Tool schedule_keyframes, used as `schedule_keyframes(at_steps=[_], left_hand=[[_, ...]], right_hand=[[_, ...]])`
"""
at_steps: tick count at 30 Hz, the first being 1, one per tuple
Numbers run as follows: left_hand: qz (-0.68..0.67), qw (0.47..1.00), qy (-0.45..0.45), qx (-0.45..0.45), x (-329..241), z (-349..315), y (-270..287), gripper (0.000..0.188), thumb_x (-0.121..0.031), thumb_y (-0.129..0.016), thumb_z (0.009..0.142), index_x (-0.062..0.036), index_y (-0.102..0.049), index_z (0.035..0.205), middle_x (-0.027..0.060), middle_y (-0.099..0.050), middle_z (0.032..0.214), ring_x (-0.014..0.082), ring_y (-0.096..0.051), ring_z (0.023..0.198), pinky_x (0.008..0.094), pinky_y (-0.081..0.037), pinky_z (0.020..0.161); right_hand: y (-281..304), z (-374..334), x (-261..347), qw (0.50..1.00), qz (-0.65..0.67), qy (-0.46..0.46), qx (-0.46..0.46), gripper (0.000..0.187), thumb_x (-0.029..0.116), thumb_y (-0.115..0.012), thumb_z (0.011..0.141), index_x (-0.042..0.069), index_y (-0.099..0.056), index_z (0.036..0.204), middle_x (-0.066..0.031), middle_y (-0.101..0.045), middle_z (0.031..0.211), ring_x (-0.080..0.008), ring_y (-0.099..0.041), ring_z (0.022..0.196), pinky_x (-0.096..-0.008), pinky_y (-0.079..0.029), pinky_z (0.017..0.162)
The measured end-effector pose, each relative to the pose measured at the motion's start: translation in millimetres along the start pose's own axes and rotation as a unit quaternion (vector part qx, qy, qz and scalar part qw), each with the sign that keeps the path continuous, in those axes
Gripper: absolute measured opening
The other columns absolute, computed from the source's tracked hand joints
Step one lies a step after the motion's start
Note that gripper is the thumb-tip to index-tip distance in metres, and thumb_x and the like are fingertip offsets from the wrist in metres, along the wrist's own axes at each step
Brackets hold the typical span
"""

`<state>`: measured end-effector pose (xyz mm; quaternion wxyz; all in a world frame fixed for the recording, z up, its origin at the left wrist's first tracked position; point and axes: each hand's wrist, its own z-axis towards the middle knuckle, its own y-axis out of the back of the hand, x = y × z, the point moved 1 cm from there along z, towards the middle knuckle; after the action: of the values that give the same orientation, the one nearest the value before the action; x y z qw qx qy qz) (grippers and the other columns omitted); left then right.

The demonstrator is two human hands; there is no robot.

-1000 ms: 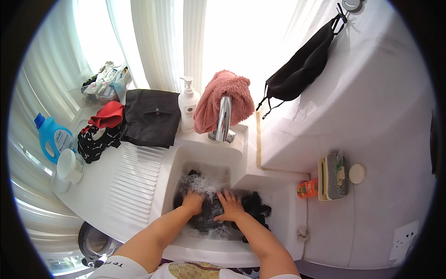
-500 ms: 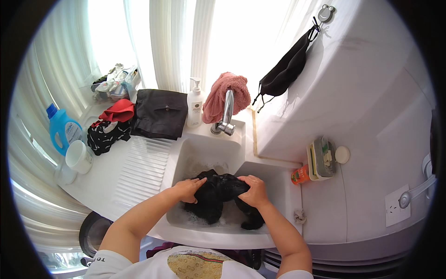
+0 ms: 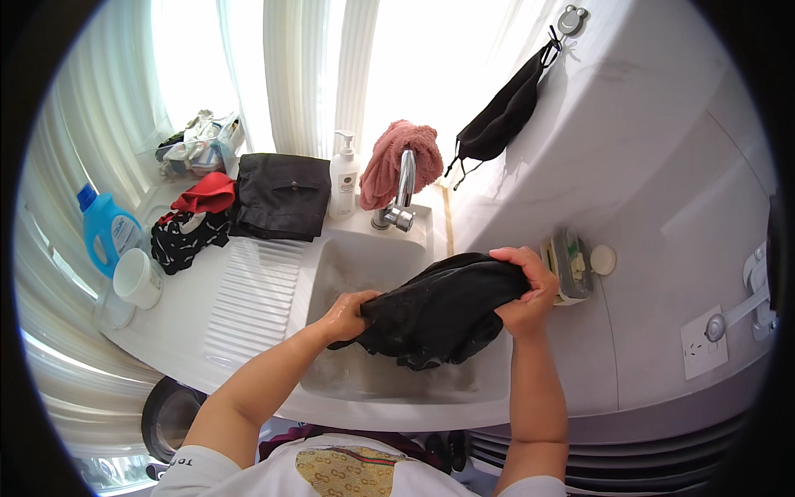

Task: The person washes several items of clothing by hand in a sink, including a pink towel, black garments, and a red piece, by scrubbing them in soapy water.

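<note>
From where I stand, the wet black cloth is up in the air over the white sink, stretched between the person's two hands. The left hand grips its near-left end, low down; the right hand is clenched on its upper-right end, a little higher, thumb underneath. The bulk of the fabric sags between them, in front of the chrome tap.

The black garment I hold is bunched and creased, with a wet-looking sheen. It stretches between my left hand and my right hand, its uneven lower edge sagging in folds over the white sink.
</note>
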<state>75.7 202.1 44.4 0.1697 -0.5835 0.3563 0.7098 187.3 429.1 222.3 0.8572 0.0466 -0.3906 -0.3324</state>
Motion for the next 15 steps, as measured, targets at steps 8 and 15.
schedule_keyframes(at_steps=[8,15], left_hand=[[-0.351,0.892,0.236,-0.159,19.0,9.0,5.5,0.043,0.017,-0.042,0.069,0.0016,-0.066,0.102,0.0131,-0.068,0.090,0.0213,-0.067,0.078,0.0304,-0.056,0.068],[0.317,0.942,0.102,-0.041,61.1,0.6,-5.3,0.064,-0.009,-0.066,0.069,-0.0183,-0.050,0.131,0.0225,-0.038,0.141,0.0403,-0.032,0.134,0.0528,-0.035,0.104]], right_hand=[[-7.7,-83.2,-95.4,0.927,0.120,-0.307,0.179,0.038,0.000,-0.064,0.060,0.001,-0.065,0.098,-0.0041,-0.067,0.092,-0.0132,-0.061,0.090,-0.0276,-0.047,0.085],[-102.3,-157.6,-148.3,0.890,-0.087,-0.337,0.293,0.093,0.024,-0.073,0.061,0.017,-0.033,0.145,-0.0257,-0.047,0.128,-0.0406,-0.041,0.123,-0.0445,-0.033,0.107]])
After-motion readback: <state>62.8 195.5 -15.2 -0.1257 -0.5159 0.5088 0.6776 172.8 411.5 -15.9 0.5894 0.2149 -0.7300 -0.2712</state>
